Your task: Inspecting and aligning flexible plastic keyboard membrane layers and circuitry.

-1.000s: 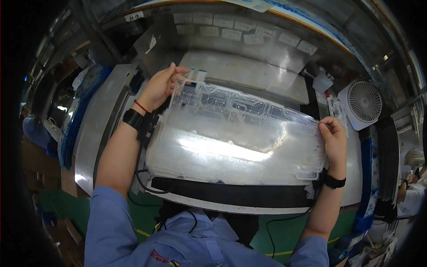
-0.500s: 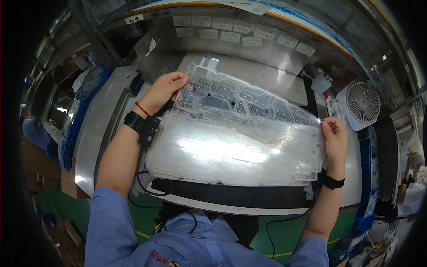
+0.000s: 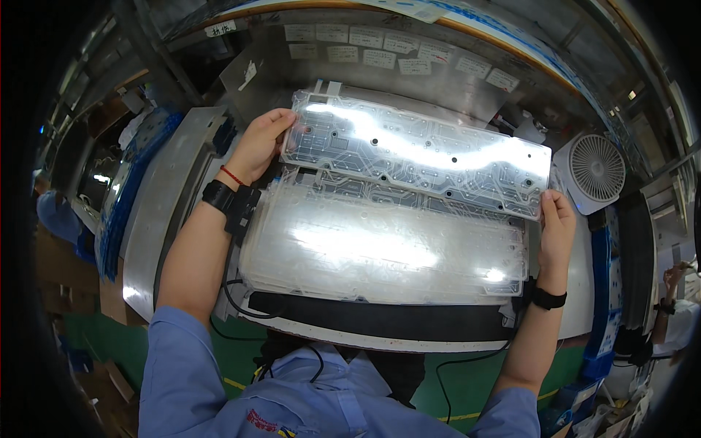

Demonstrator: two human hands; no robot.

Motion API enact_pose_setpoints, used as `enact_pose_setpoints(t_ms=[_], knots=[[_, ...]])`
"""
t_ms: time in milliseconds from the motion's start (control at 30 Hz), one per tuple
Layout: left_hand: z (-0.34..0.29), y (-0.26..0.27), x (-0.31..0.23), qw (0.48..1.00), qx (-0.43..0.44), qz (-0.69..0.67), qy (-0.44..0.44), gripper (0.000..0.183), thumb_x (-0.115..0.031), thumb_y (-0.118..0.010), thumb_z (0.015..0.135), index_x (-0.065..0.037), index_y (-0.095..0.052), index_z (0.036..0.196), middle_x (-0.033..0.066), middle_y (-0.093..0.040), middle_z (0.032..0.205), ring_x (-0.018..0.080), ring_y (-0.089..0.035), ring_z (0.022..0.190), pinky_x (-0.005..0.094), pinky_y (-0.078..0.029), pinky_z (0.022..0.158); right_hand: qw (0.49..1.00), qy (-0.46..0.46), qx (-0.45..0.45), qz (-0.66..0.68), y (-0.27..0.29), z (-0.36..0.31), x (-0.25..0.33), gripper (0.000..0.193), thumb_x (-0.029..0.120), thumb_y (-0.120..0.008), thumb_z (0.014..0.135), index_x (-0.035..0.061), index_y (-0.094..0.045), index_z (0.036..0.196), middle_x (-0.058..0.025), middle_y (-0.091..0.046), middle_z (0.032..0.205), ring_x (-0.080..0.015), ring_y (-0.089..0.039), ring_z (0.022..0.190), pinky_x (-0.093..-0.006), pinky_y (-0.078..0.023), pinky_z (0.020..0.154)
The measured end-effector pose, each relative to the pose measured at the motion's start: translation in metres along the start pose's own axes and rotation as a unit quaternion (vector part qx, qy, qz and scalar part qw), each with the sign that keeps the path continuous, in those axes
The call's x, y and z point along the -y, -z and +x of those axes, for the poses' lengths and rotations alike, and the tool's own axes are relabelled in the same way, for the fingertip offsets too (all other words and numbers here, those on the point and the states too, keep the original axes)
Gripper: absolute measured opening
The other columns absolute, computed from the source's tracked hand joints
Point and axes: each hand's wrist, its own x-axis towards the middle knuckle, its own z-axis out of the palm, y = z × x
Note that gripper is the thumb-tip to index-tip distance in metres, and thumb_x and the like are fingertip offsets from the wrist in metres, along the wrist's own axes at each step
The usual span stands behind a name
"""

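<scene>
My left hand (image 3: pixel 261 144) pinches the left end of a clear keyboard membrane sheet (image 3: pixel 416 171) printed with fine circuit traces. At its lower right corner, my right hand (image 3: pixel 557 228) grips the same sheet between thumb and fingers. Held up off the work surface, the sheet slopes down to the right, and a bright glare runs along it. A short ribbon tail (image 3: pixel 334 88) sticks up from its far left edge. Nearer to me lies a stack of similar membrane sheets (image 3: pixel 350 255), its far part covered by the held sheet.
A black mat (image 3: pixel 380 317) runs along the near bench edge. To the right stand a white fan (image 3: pixel 595 171) and blue bins (image 3: pixel 602 314). A metal panel (image 3: pixel 263 62) with paper notes rises behind. Another person's hand (image 3: pixel 673 276) shows at far right.
The held sheet has lifted away from the stack and flattened out, its right end shifting slightly rightward. My left hand has moved slightly left and away from me.
</scene>
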Motion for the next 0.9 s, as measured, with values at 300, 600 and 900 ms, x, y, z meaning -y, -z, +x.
enact_pose_setpoints(t_ms=[300, 600, 900], knots=[[0.005, 0.009, 0.006, 0.999, -0.018, 0.025, -0.016, 0.019, -0.023, -0.048, 0.098, -0.007, -0.059, 0.099, -0.0042, -0.057, 0.077, 0.0038, -0.045, 0.063, 0.0189, -0.035, 0.057, 1.000, 0.011, -0.019, 0.008, -0.004, 0.000, 0.002, 0.016, 0.018, -0.053, 0.096, 0.0036, -0.061, 0.093, 0.0061, -0.053, 0.073, -0.0010, -0.042, 0.061, -0.0159, -0.031, 0.056], [0.000, 0.013, 0.000, 0.993, 0.021, -0.079, -0.090, 0.024, -0.025, -0.045, 0.099, -0.005, -0.058, 0.100, -0.0008, -0.055, 0.069, 0.0049, -0.043, 0.054, 0.0172, -0.033, 0.051, 0.998, 0.011, -0.045, 0.032, -0.006, -0.007, 0.013, 0.019, 0.021, -0.054, 0.096, 0.0025, -0.058, 0.094, 0.0043, -0.054, 0.070, -0.0019, -0.042, 0.055, -0.0142, -0.032, 0.052], [-0.007, -0.007, -0.006, 0.998, -0.005, -0.021, -0.052, 0.023, -0.021, -0.045, 0.098, -0.005, -0.056, 0.109, 0.0026, -0.064, 0.091, 0.0061, -0.057, 0.070, 0.0186, -0.043, 0.059, 0.998, 0.049, -0.023, 0.030, -0.007, -0.005, 0.012, 0.024, 0.007, -0.056, 0.092, -0.0024, -0.053, 0.114, 0.0001, -0.058, 0.077, -0.0029, -0.048, 0.062, -0.0163, -0.037, 0.054]])
